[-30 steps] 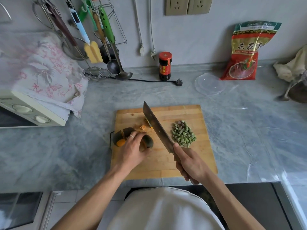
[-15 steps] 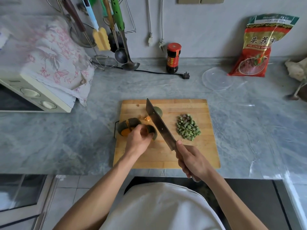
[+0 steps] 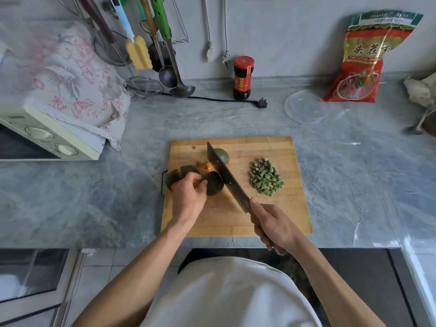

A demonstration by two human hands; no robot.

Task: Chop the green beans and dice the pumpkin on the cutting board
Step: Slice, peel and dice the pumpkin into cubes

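A wooden cutting board (image 3: pixel 278 218) lies on the grey counter. On its left side sit dark green pumpkin pieces with orange flesh: two wedges (image 3: pixel 175 177) at the left edge, a rounded piece (image 3: pixel 215 186) beside them, another piece (image 3: pixel 223 155) behind the blade. My left hand (image 3: pixel 188 197) pinches the rounded piece with fingertips. My right hand (image 3: pixel 273 226) grips the handle of a cleaver (image 3: pixel 226 177), whose blade stands edge-down just right of that piece. A heap of chopped green beans (image 3: pixel 266 178) lies on the board's right half.
A toaster oven (image 3: pixel 47 138) under a flowered cloth stands at the left. Hanging utensils and a ladle (image 3: pixel 181 89) are at the back, with a dark sauce jar (image 3: pixel 243 77), a black plug (image 3: pixel 262 103), a clear lid (image 3: pixel 306 106) and a red food bag (image 3: pixel 363 60).
My left hand has lifted off the wedges and now pinches the rounded piece at its fingertips. The cleaver has cut a piece free, which lies behind the blade.
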